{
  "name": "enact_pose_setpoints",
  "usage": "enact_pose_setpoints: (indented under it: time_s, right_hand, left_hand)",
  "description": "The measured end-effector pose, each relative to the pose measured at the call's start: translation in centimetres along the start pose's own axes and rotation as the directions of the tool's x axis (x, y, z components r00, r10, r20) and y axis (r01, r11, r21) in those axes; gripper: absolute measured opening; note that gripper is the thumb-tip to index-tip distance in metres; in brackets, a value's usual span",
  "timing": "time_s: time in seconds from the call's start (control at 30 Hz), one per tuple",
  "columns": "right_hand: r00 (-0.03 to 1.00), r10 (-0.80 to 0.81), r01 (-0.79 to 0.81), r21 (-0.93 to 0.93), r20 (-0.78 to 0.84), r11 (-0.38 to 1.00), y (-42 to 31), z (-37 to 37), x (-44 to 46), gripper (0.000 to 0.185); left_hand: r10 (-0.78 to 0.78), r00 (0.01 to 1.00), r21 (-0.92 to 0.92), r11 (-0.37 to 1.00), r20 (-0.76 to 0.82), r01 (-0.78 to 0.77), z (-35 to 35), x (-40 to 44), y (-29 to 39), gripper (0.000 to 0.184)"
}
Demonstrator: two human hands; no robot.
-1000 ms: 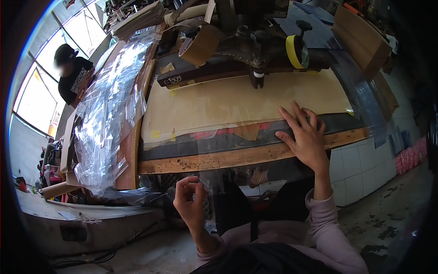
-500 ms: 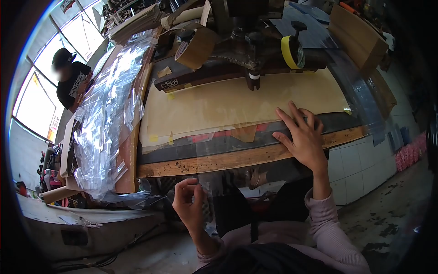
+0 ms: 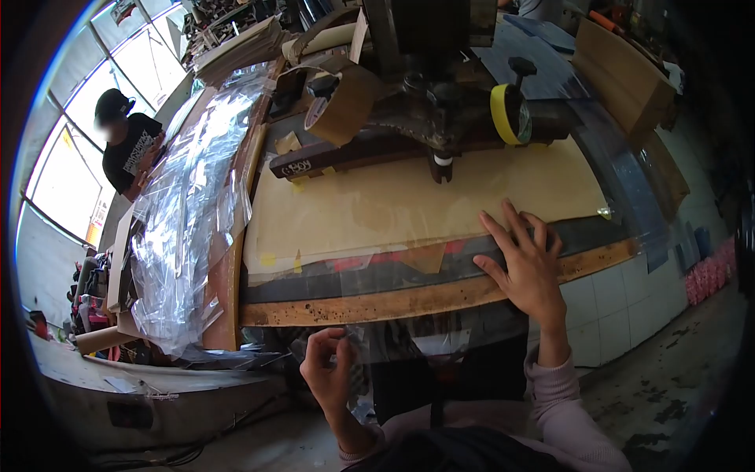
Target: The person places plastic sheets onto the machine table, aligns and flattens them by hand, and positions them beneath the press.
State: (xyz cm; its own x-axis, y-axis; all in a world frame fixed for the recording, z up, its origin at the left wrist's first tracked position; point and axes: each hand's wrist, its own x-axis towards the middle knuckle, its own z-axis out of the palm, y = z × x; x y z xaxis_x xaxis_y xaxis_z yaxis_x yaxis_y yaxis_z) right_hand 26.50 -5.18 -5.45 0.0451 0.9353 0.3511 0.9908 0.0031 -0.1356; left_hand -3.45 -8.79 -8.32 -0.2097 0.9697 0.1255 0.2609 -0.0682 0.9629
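My left hand (image 3: pixel 325 363) is below the front edge of the table, fingers curled in a pinch on the near left corner of a clear plastic sheet (image 3: pixel 373 303). This sheet is see-through, so its outline is faint; it lies over the wooden edge and hangs down in front. My right hand (image 3: pixel 528 263) rests open on the right part of the table, fingers spread, fingertips over a cream-coloured sheet (image 3: pixel 354 212). Above the cream sheet stands a dark machine head (image 3: pixel 440 149) with a long dark bar (image 3: pixel 314 163) across it.
Crumpled clear plastic (image 3: pixel 185 212) covers the side table at left. A brown tape roll (image 3: pixel 340 106) and a yellow tape roll (image 3: pixel 510 114) hang on the machine. A wooden strip (image 3: pixel 370 303) edges the table. Another person (image 3: pixel 130 145) is at the far left; a cardboard box (image 3: pixel 621 75) stands right.
The table and machine sit slightly lower in view as my head has tilted. Both hands keep about the same poses, with the right hand still spread on the table.
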Motion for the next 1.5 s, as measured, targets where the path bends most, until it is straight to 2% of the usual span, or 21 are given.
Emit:
enact_pose_setpoints:
  time_s: [0.1, 0.13, 0.27, 0.37, 0.5, 0.63, 0.67, 0.83, 0.9, 0.93, 1.03, 1.07, 1.13, 1.5]
  right_hand:
    - [1.0, 0.003, -0.003, -0.004, 0.005, 1.0, 0.0, -0.1, 0.0, 0.061]
    - [1.0, -0.001, 0.001, -0.013, 0.012, 1.0, 0.0, -0.2, 0.0, 0.062]
    - [1.0, -0.003, 0.003, -0.012, 0.007, 1.0, 0.1, -0.1, 0.1, 0.063]
    - [1.0, 0.014, -0.014, -0.001, -0.026, 1.0, 0.1, -0.1, -0.3, 0.063]
    - [0.99, 0.009, -0.006, 0.026, -0.143, 1.0, -0.5, -0.7, -2.1, 0.064]
    - [0.969, -0.025, 0.053, 0.109, -0.246, 0.993, -1.8, -0.5, -4.4, 0.064]
    - [0.956, -0.035, 0.071, 0.111, -0.29, 0.991, -2.3, -0.3, -4.7, 0.063]
    - [0.909, -0.078, 0.119, 0.075, -0.409, 0.99, -3.1, 2.1, -4.7, 0.061]
    - [0.904, -0.077, 0.112, 0.059, -0.422, 0.992, -3.2, 3.4, -4.8, 0.058]
    - [0.867, -0.075, 0.118, 0.056, -0.493, 0.991, -3.4, 3.7, -4.7, 0.051]
    - [0.754, -0.105, 0.124, -0.016, -0.649, 0.992, -2.9, 6.4, -4.0, 0.043]
    - [0.725, -0.106, 0.121, -0.026, -0.681, 0.992, -2.7, 7.0, -3.9, 0.042]
    - [0.664, -0.103, 0.108, -0.041, -0.741, 0.993, -2.9, 7.4, -3.4, 0.039]
    - [0.619, -0.107, 0.095, -0.061, -0.778, 0.994, -2.9, 7.7, -3.1, 0.04]
  left_hand:
    - [0.096, 0.981, 0.175, 0.982, -0.171, -0.065, 0.7, 0.7, 0.3, 0.011]
    - [0.182, 0.954, 0.245, 0.962, -0.237, -0.123, 1.1, 1.0, 0.5, 0.01]
    - [0.297, 0.903, 0.259, 0.94, -0.311, -0.22, 3.0, 1.6, 0.9, 0.009]
    - [0.506, 0.842, 0.465, 0.801, -0.187, -0.377, 3.9, 2.0, 2.0, 0.009]
    - [0.57, 0.81, 0.535, 0.732, -0.142, -0.422, 3.7, 1.2, 3.1, 0.012]
    - [0.565, 0.825, 0.606, 0.654, 0.005, -0.452, 4.4, 0.5, 4.1, 0.018]
    - [0.552, 0.831, 0.618, 0.632, 0.064, -0.467, 5.0, 0.2, 4.3, 0.024]
    - [0.659, 0.716, 0.61, 0.477, 0.229, -0.633, 9.2, -0.3, 4.5, 0.03]
    - [0.678, 0.707, 0.648, 0.449, 0.202, -0.616, 10.3, -0.6, 2.9, 0.029]
    - [0.712, 0.68, 0.667, 0.423, 0.174, -0.614, 11.1, 0.5, 2.3, 0.029]
    - [0.805, 0.593, 0.622, 0.469, -0.009, -0.627, 12.8, 1.6, -0.5, 0.029]
    - [0.856, 0.512, 0.657, 0.428, -0.073, -0.621, 13.3, 2.1, -1.0, 0.029]
    - [0.871, 0.478, 0.662, 0.422, -0.108, -0.619, 13.7, 2.6, -1.2, 0.03]
    - [0.904, 0.384, 0.668, 0.403, -0.187, -0.625, 14.4, 3.2, -2.0, 0.029]
